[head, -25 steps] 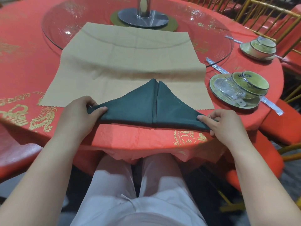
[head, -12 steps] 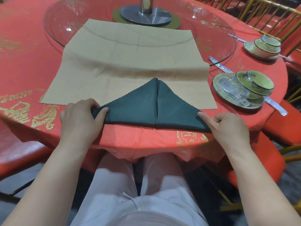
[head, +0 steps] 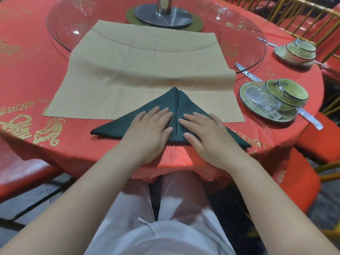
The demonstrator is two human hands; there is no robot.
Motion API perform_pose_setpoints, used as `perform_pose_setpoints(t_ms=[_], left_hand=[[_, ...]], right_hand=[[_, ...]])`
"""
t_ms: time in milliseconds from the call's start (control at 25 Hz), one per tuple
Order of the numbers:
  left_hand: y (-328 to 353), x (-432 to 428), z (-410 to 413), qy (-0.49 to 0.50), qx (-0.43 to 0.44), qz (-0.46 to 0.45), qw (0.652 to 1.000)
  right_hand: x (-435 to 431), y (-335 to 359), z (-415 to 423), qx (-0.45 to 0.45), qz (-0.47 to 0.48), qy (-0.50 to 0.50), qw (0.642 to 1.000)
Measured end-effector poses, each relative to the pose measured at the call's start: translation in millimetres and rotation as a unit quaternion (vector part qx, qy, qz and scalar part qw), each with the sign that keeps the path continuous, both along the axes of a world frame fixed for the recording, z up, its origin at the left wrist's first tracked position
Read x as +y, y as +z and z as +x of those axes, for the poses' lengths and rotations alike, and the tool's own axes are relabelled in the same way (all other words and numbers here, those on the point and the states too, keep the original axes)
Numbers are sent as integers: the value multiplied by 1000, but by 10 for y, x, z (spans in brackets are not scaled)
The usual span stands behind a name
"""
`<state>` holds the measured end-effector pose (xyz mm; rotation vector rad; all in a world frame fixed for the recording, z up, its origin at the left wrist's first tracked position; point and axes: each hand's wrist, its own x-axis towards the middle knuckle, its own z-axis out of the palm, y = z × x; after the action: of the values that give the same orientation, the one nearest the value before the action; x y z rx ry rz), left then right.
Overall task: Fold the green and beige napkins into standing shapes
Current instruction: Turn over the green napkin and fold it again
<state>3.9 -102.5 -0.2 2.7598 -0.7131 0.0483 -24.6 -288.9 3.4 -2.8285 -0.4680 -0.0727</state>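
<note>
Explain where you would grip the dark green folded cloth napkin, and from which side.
Probably the dark green folded cloth napkin by its pointed base corners: left corner from the left, right corner from the right. It lies flat as a triangle, flaps meeting at a middle seam; those corners stick out free.

- A red tablecloth (head: 36,80) with gold motifs covered the round table in front of me.
- A glass turntable (head: 239,39) lay at twelve o'clock, with a round metal base (head: 163,18) at its centre on an olive disc (head: 197,25).
- At two o'clock a green plate (head: 246,91) held a bowl (head: 287,92) and a glass cup (head: 263,100) lying on its side.
- A wrapped utensil (head: 311,119) lay just beside that plate.
- Farther off, at one o'clock, stacked bowls (head: 298,51) sat on a saucer.
- Gold-framed chairs (head: 287,17) with red seats (head: 318,137) stood from one to four o'clock.
- My white trousers (head: 165,208) showed at six o'clock.
</note>
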Motion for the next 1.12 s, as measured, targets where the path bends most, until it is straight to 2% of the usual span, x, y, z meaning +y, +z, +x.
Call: perform_pose_setpoints(t_ms=[160,440,600,760,840,1000,1120], left_hand=[[-121,-89,19,15,34,94,995],[-66,-84,34,4,46,88,995],[78,-135,270,-14,14,77,997],[-3,-256,467,-27,21,-26,999],[-82,-269,455,-37,15,-40,998],[-130,-249,454,-57,-34,0,998],[-145,-236,462,-54,-47,37,997]], right_hand=[[60,-33,216,68,-55,5,996],[-1,-14,415,113,-81,12,990],[-26,-52,417,117,-66,21,991],[-26,-91,404,101,-45,13,994],[-21,-102,405,91,-16,7,996],[-9,-110,403,76,51,-3,996],[-13,-118,385,68,59,-6,996]])
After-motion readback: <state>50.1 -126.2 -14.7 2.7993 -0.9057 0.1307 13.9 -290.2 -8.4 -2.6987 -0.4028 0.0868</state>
